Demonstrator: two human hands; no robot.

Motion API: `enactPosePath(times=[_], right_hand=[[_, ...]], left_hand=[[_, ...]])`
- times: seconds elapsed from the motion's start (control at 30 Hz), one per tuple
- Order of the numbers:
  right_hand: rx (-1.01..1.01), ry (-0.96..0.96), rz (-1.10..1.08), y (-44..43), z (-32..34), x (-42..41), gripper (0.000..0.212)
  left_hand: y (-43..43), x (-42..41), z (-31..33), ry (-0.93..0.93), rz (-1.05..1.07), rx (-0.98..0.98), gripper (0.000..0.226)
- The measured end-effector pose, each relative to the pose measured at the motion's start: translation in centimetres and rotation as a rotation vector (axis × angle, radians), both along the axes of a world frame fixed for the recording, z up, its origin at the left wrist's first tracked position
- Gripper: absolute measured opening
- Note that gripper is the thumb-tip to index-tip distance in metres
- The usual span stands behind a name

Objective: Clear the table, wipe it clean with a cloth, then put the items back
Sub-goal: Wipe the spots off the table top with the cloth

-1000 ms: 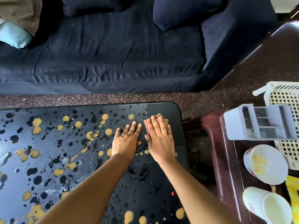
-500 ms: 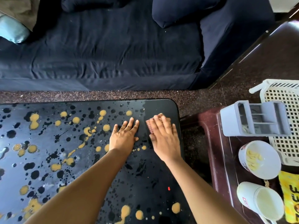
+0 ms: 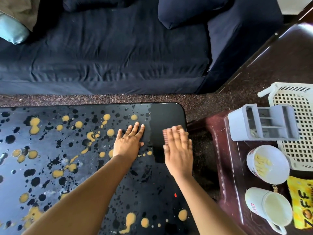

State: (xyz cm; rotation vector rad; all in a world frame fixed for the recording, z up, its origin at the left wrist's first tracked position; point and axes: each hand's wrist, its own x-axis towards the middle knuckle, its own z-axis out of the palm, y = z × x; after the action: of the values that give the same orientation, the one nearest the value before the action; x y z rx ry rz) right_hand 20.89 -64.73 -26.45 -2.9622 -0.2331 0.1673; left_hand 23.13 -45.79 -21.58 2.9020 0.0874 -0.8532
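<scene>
**Wiping at the far right corner.** The pink cloth (image 3: 165, 136) is being pressed against the black, yellow-spotted bench (image 3: 162, 114), lying beneath the fingers of the right grip (image 3: 179, 150). Only its left and far edges are showing past the fingertips. The right grip is being held flat, with fingers straight and none curled round the cloth, and is appearing blurred. The left grip (image 3: 128, 143) is being rested flat on the bench just beside it, fingers spread, holding nothing.

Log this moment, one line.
phase: wiping | right hand: flat on cloth, table far-right corner | left hand: flat on table | grey holder, mug: side table
</scene>
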Motion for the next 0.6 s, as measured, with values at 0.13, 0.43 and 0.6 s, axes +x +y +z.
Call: enactPosePath(times=[0.13, 0.43, 0.6], right_hand=[[0.051, -0.015, -0.266, 1.9, 0.6, -0.5, 0.057], [-0.007, 0.011, -0.063, -0.7, 0.1, -2.2, 0.057], [0.057, -0.002, -0.064, 2.6, 0.9, -3.5, 0.058]], left_hand=[[0.2, 0.1, -0.2, -0.016, -0.025, 0.011, 0.062], [0.4, -0.6, -0.7, -0.031, -0.012, -0.023, 0.061], [0.2, -2.7, 0.3, -0.162, -0.010, -0.065, 0.063]])
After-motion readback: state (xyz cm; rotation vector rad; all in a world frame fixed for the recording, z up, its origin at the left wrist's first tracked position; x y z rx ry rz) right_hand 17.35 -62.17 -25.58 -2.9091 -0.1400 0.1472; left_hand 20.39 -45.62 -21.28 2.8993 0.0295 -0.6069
